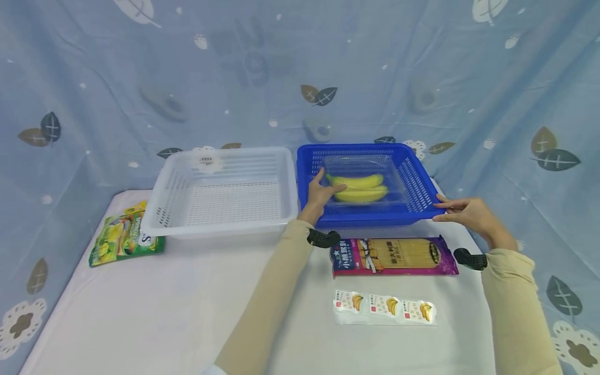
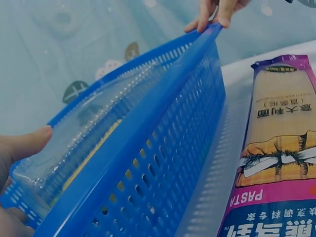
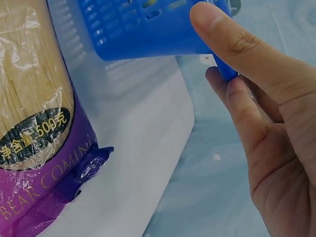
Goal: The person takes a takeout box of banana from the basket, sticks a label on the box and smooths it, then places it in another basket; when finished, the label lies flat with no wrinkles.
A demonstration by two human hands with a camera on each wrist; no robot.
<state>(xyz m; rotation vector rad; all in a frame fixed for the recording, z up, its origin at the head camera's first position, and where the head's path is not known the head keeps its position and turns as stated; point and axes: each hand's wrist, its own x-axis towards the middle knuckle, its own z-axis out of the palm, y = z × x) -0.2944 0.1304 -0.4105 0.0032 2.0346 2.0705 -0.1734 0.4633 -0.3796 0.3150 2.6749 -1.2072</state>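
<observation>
Inside the blue basket (image 1: 424, 179) lies a clear plastic box (image 1: 398, 190) with yellow bananas (image 1: 361, 195) in it. My left hand (image 1: 319, 198) reaches over the basket's left side and grips the box's left end, thumb and index finger spread around it. In the left wrist view, a finger (image 2: 29, 143) of it lies along the clear plastic. My right hand (image 1: 471, 213) pinches the basket's right front corner, thumb (image 3: 222, 29) above and fingers below the rim. That corner overhangs the white table in the right wrist view.
A white basket (image 1: 220, 229) stands left of the blue one, with a green snack bag (image 1: 124, 237) partly behind its left side. In front of the blue basket lies a purple pasta packet (image 1: 394, 256). Nearer me is a strip of banana stickers (image 1: 386, 308). A blue patterned curtain (image 1: 262, 73) surrounds the table.
</observation>
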